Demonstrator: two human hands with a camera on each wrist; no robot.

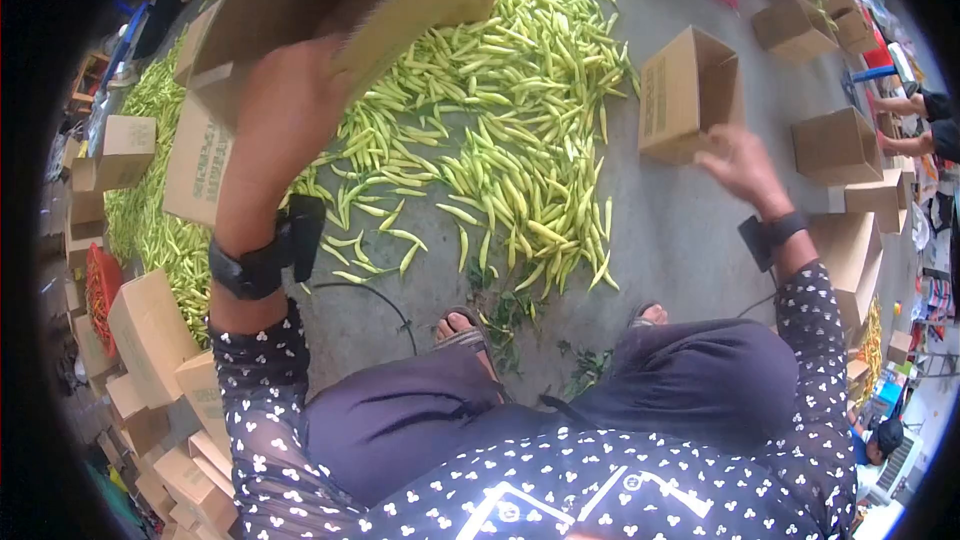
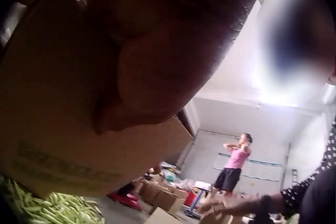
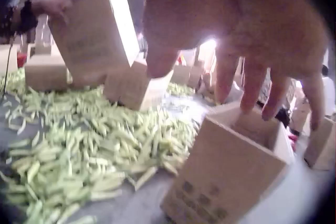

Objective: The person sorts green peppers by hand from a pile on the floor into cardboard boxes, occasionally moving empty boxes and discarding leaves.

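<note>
Across the concrete floor (image 1: 690, 240) in front of us spreads the biggest thing in view, a broad heap of pale green chili peppers (image 1: 500, 140), running from our sandalled feet away toward the far boxes and continuing down our left side.

Next in size is the cardboard box (image 1: 330, 10) we hold up in the air over the left part of that heap. Our left hand (image 1: 285, 110) grips it from below, palm pressed against a panel and thumb curled over the edge, as the left wrist view shows at close range; the box tilts, its long side slanting up and to the right above the peppers.

Smaller is the open box (image 1: 690, 90) standing on the floor at the right edge of the heap, mouth facing upward and toward us. Our right hand (image 1: 740, 165) hovers just above and in front of its near rim, fingers spread and relaxed, holding nothing; from the right wrist view the fingertips (image 3: 252, 98) hang directly over the opening. So this box lies straight ahead of and below the right hand, which is by far the nearer of the two, while the left hand is occupied well apart on the other side.

More empty cartons (image 1: 835, 145) are scattered on the floor to the right.
</note>
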